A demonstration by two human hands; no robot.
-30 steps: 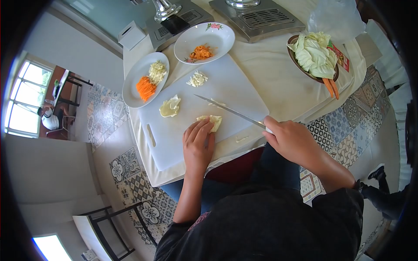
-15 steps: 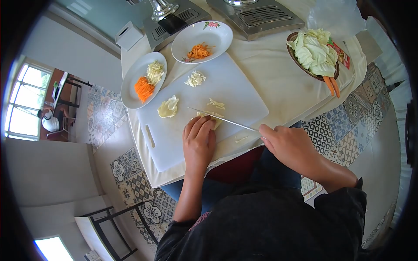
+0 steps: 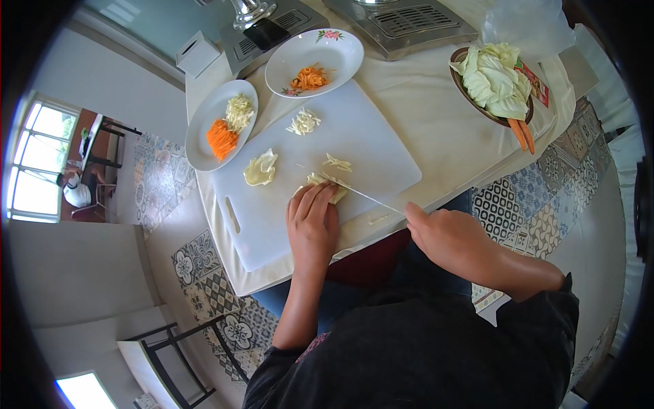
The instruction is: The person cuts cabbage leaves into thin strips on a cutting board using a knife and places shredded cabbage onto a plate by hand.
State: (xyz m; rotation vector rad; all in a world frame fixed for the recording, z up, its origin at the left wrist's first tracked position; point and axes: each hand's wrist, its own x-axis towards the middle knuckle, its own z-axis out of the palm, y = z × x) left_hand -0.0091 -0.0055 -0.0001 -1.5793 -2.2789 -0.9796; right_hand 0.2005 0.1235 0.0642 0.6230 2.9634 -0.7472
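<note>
My left hand (image 3: pixel 313 217) presses a piece of cabbage (image 3: pixel 338 195) flat against the white cutting board (image 3: pixel 267 221), fingers bent over it. A knife (image 3: pixel 371 198) is gripped by its handle in my right hand (image 3: pixel 446 237). Its blade reaches leftward to the cabbage, just past my left fingertips. Thin cabbage strips (image 3: pixel 336 162) lie beyond the blade, and a curved cabbage leaf (image 3: pixel 261 168) rests to the left. Farther up the board is a small heap of chopped cabbage (image 3: pixel 303 122).
An oval plate (image 3: pixel 197 133) holds shredded carrot and cabbage. Behind the board stands a flowered plate (image 3: pixel 345 68) with carrot strips (image 3: pixel 311 78). A brown bowl (image 3: pixel 458 82) of cabbage leaves, two carrots (image 3: pixel 522 135) and stoves (image 3: pixel 409 27) are farther off. A person (image 3: pixel 77 192) sits far left.
The knife has been drawn back to the right, its tip now at the cabbage instead of well past it. My left hand stays on the cabbage.
</note>
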